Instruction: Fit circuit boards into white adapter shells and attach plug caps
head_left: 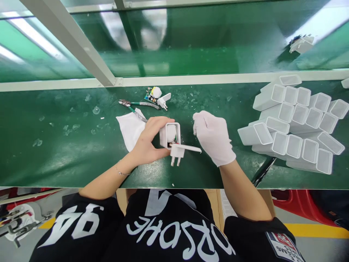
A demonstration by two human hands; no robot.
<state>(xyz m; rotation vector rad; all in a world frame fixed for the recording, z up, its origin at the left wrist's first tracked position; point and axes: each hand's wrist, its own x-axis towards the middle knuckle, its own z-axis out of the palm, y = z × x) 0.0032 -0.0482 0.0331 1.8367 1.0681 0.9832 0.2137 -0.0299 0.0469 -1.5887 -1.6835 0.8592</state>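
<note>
My bare left hand (pixel 148 143) grips a white plastic charger case (pixel 163 136), its open end towards me. Inside the case sits a rounded white part (pixel 171 133), with a bit of green circuit board beside it. A white two-pin plug end piece (pixel 177 150) hangs at the case's lower rim, its flat plate pointing right and its pins towards me. To the right, apart from the case, my right hand (pixel 214 136) in a white glove is closed in a fist. Whatever its fingers may hold is hidden.
Green-handled cutting pliers (pixel 144 104) lie behind my left hand, partly over a white cloth (pixel 131 129). Near them are a circuit board (pixel 153 94) and another plug piece (pixel 163 102). Several empty white cases (pixel 279 143) are stacked at right. A metal post (pixel 79 43) rises at left.
</note>
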